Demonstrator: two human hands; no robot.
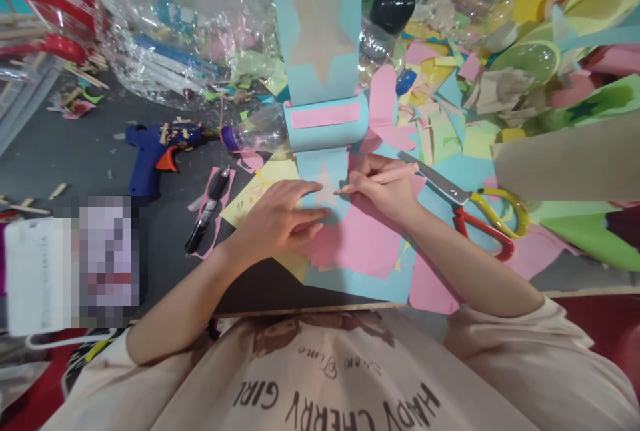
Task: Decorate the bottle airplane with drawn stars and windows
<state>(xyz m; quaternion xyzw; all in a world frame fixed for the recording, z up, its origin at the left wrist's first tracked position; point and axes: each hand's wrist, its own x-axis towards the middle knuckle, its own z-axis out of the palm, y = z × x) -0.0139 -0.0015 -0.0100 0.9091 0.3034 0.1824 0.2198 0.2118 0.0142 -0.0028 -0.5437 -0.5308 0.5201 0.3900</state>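
Note:
My right hand (381, 186) is closed around a pink pen (395, 174), its tip at the edge of a small pale star (325, 186) on a light blue paper strip. My left hand (283, 218) lies with fingers spread, its fingertips pressing on the strip's lower end. The light blue paper piece (325, 132) runs upward from there, with a rolled middle bearing a pink band (326, 115). A large brownish star (323, 24) fills its upper part. Pink sheets (360, 244) and a light blue sheet (370, 286) lie beneath.
To the right are scissors (463, 199) with red and yellow handles. A blue glue gun (150, 154), a black pen (209, 208) and a small bottle (260, 130) with a purple cap lie left. Plastic bottles (185, 24) and paper scraps (450, 131) crowd the back.

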